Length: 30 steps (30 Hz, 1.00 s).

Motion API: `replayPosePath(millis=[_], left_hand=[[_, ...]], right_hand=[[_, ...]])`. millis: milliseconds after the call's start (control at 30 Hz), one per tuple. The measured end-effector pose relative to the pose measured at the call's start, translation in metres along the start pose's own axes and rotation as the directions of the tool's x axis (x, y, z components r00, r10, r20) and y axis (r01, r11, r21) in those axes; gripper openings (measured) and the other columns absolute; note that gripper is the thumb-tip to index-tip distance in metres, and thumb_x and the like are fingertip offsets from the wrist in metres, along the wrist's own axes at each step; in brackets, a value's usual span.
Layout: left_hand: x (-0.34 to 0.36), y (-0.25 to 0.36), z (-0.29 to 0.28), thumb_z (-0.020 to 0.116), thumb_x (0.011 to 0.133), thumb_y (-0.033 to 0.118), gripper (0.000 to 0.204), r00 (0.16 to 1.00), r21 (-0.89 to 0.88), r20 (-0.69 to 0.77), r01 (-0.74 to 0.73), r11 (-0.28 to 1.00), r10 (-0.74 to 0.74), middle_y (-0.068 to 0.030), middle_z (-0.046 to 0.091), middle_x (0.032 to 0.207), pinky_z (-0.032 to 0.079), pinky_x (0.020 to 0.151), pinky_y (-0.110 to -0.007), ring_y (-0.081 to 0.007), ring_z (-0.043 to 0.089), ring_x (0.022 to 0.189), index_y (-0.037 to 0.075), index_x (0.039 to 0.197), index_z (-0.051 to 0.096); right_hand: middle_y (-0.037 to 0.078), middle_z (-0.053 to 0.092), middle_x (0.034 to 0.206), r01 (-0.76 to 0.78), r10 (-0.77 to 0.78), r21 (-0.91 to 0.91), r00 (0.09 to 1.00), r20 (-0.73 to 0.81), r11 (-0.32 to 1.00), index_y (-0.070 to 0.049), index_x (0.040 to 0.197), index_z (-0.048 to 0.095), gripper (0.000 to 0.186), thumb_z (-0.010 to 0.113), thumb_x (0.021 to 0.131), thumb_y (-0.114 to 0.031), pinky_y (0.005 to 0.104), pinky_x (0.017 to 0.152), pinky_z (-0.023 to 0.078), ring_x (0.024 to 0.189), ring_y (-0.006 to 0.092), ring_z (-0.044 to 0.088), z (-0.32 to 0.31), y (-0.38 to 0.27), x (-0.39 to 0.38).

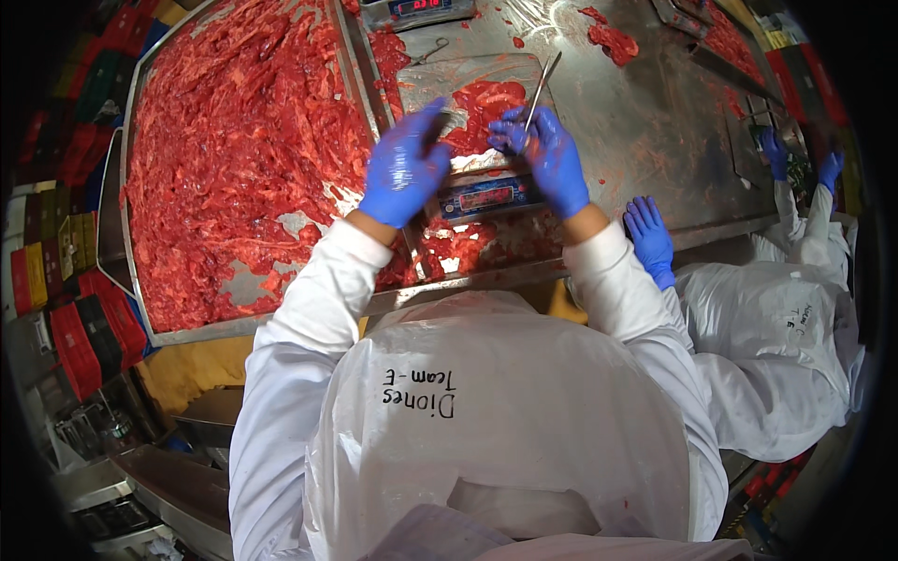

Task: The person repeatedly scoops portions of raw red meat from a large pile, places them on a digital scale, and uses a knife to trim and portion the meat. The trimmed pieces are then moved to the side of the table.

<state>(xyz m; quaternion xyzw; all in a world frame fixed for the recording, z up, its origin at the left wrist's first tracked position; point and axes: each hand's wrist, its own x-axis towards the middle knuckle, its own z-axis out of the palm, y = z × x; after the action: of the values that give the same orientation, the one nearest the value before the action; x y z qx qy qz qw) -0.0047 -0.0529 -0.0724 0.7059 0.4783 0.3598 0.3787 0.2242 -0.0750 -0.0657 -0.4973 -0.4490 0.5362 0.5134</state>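
My left hand point(404, 170), in a blue glove, is over the left edge of a small steel weighing pan point(524, 75), its fingers stretched forward and slightly blurred. Red meat pieces point(486, 98) lie on the pan between my hands. My right hand point(547, 159), also gloved, is closed around a long, thin steel tool point(544, 79) tilted upward at the pan's right side. A digital scale point(486, 196) with a lit display sits beneath the pan.
A large steel tray of meat trimmings point(234, 159) fills the left. Another scale point(416, 9) and scissors point(426, 51) lie beyond the pan on the steel table point(636, 131). Co-workers' gloved hands point(648, 238) are at the right. Stacked crates point(79, 341) stand at far left.
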Motion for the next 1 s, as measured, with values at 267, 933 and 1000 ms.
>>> replayPosePath(millis=[267, 933, 1000], left_hand=[[-0.01, -0.007, -0.001, 0.077, 0.083, 0.023, 0.022, 0.989, 0.49, 0.002, -0.128, 0.863, 0.145, -0.013, 0.064, 0.095, 0.054, 0.078, -0.045, -0.0337, 0.065, 0.092, 0.011, 0.102, 0.075], [-0.09, -0.039, -0.023, 0.071, 0.085, 0.018, 0.012, 0.96, 0.531, 0.201, 0.063, 0.845, -0.197, -0.0125, 0.062, 0.088, 0.054, 0.07, -0.046, -0.0356, 0.065, 0.08, 0.009, 0.091, 0.068], [-0.106, -0.049, -0.035, 0.071, 0.083, 0.018, 0.013, 0.95, 0.531, 0.135, 0.169, 0.83, -0.28, -0.0141, 0.062, 0.089, 0.054, 0.071, -0.048, -0.0361, 0.065, 0.081, 0.008, 0.09, 0.066]], right_hand=[[0.002, 0.065, 0.093, -0.057, 0.071, -0.045, 0.899, 0.432, 0.997, -0.004, 0.108, 0.063, 0.015, 0.07, 0.098, -0.013, 0.0321, 0.079, 0.055, 0.089, 0.012, 0.065, 0.049, -0.015, -0.04], [0.006, 0.07, 0.097, -0.187, 0.466, -0.495, 0.707, 0.532, 0.849, -0.002, 0.095, 0.068, 0.025, 0.071, 0.094, -0.027, 0.0351, 0.078, 0.056, 0.082, 0.0212, 0.068, 0.011, 0.019, -0.041], [0.01, 0.071, 0.099, -0.035, 0.382, -0.456, 0.606, 0.698, 0.889, 0.0, 0.091, 0.068, 0.027, 0.073, 0.092, -0.027, 0.0372, 0.08, 0.055, 0.085, 0.0249, 0.069, 0.021, 0.034, -0.056]])
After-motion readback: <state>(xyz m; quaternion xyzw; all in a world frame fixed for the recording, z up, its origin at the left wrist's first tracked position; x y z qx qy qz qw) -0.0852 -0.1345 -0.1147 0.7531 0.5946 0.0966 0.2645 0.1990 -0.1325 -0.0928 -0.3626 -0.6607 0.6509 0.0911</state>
